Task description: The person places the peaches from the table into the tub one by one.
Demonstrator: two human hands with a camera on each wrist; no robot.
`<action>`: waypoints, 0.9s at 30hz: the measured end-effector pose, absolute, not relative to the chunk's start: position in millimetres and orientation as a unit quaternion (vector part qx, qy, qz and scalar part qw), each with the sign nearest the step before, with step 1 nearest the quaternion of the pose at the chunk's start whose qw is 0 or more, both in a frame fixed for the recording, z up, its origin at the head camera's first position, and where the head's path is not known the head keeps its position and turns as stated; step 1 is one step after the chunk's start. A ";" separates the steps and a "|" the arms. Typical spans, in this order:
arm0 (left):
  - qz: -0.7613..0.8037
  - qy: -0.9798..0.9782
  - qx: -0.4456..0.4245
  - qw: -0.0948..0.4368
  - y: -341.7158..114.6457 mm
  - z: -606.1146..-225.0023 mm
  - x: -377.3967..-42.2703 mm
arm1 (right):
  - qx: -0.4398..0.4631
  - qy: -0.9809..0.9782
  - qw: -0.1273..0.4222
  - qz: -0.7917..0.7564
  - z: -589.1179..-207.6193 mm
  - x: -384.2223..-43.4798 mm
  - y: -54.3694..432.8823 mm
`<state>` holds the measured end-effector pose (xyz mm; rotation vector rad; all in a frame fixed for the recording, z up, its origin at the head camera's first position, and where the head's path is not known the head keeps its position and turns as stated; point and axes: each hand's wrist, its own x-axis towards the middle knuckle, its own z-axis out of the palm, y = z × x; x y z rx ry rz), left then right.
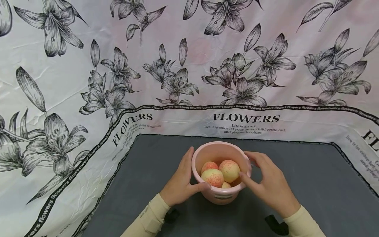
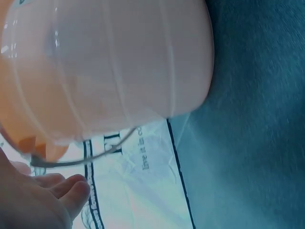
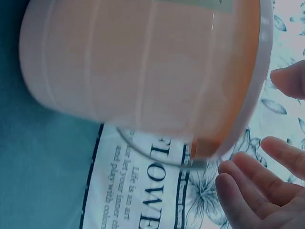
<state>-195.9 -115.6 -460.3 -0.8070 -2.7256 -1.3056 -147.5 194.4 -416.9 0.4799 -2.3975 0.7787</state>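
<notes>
A pink plastic bucket [image 1: 220, 197] stands upright on the dark grey table area, with several yellow-and-red peaches [image 1: 212, 178] inside. My left hand [image 1: 182, 184] is at the bucket's left side, its thumb by the near rim and its fingers extended along the wall. On the other side is my right hand [image 1: 272, 184], thumb by the rim and fingers spread towards the far right edge. In the right wrist view, the fingers [image 3: 250, 183] are loosely bent beside the rim. A thin wire handle [image 2: 112, 155] hangs on the bucket's far side. The bucket's bottom contents are hidden.
A white cloth [image 1: 177, 123] with black lily drawings and "FLOWERS" lettering borders the grey surface [image 1: 154, 158] and covers the background. Dark straps [image 1: 276, 225] show near both wrists.
</notes>
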 end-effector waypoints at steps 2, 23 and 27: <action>-0.416 -0.875 -0.248 0.010 -123.1 -460.1 -196.4 | 0.174 -0.899 0.281 0.287 -417.3 -146.7 197.2; -0.364 -0.896 -0.241 0.083 -172.0 -459.6 -203.6 | 0.124 -0.922 0.269 0.249 -432.3 -145.0 250.1; -0.353 -0.903 -0.229 0.093 -179.7 -460.4 -204.3 | 0.130 -0.924 0.289 0.215 -437.7 -146.1 262.3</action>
